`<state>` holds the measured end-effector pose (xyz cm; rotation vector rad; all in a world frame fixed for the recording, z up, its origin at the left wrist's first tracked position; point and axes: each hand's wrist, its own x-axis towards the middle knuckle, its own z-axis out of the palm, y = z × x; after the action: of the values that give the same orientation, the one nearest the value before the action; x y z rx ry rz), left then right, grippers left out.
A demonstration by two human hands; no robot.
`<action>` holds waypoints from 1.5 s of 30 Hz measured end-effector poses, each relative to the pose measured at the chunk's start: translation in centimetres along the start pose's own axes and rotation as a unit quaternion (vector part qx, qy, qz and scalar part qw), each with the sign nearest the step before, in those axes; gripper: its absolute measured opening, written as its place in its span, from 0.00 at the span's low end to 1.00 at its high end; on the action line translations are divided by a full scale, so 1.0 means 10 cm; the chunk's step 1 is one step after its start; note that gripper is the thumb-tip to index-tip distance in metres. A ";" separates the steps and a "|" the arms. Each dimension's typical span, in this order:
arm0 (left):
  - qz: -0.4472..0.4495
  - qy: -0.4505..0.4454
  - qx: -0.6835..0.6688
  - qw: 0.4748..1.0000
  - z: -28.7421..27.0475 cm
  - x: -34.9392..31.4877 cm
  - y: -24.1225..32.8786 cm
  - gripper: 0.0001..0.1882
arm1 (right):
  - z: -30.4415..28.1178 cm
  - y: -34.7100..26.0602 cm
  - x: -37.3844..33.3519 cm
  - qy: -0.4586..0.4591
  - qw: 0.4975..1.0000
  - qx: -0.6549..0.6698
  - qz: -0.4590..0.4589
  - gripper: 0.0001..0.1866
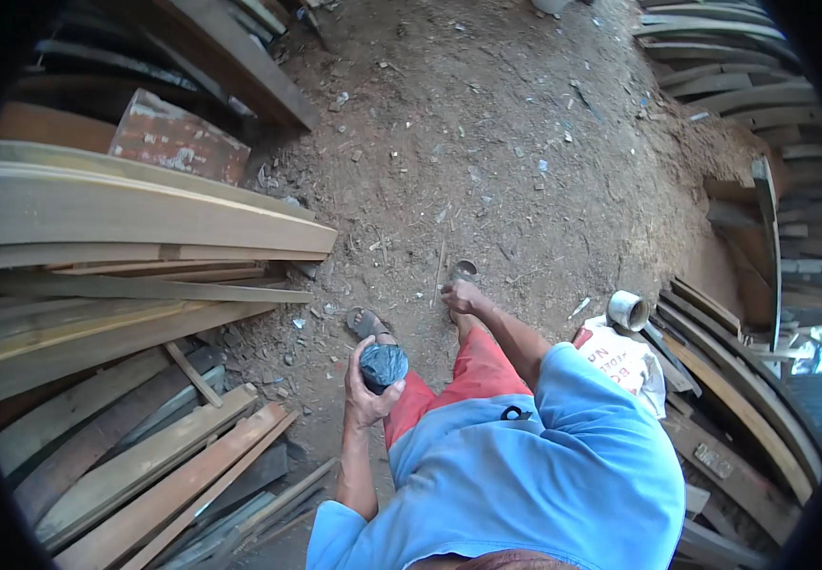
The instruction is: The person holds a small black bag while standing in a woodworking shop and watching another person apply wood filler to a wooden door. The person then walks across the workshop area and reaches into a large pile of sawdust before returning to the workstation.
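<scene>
My left hand (365, 403) is wrapped around a round container covered in dark, crinkled plastic (383, 365), held in front of my left thigh. Farther forward, my right hand (465, 297) is closed, knuckles up, over my right foot. Just beyond its fingers shows a small round, greyish, cup-like thing (465, 270). Whether the hand grips this thing or it lies below cannot be made out. A thin pale stick (441, 269) shows beside the fingers. My left foot in a dark sandal (365, 323) stands on the dirt.
Stacked planks (145, 214) fill the left side, with loose boards (173, 484) lower down. To my right lie a white sack with red print (625, 361), a white cylindrical container (628, 310) and long timber strips (734, 380). Curved wood pieces (734, 57) are piled far right. Bare dirt ground (449, 142) has scattered litter.
</scene>
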<state>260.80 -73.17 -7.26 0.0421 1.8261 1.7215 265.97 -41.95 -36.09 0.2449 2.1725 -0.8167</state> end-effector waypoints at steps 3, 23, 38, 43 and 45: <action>0.006 0.028 -0.073 0.997 0.03 0.11 -0.40 0.45 | -0.20 -0.25 0.29 0.008 0.999 -0.005 0.040 0.19; -0.021 0.109 -0.080 0.991 0.23 0.93 -3.27 0.49 | 0.86 -0.20 3.66 0.006 0.979 -0.203 -0.003 0.33; -0.038 0.084 -0.111 0.990 0.29 0.96 -3.19 0.47 | 0.94 0.24 3.05 0.224 0.956 0.188 0.026 0.13; -0.025 0.063 -0.112 0.991 0.29 0.71 -2.69 0.46 | 0.20 -0.27 1.82 0.098 0.884 0.454 0.048 0.07; -0.001 0.059 -0.101 0.993 0.26 0.67 -2.36 0.46 | -0.03 -0.40 1.46 0.064 0.867 0.494 0.035 0.06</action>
<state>265.60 -71.49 -31.38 -0.1468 1.7233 1.9357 254.30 -46.16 -44.73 0.8936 1.6472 -1.8562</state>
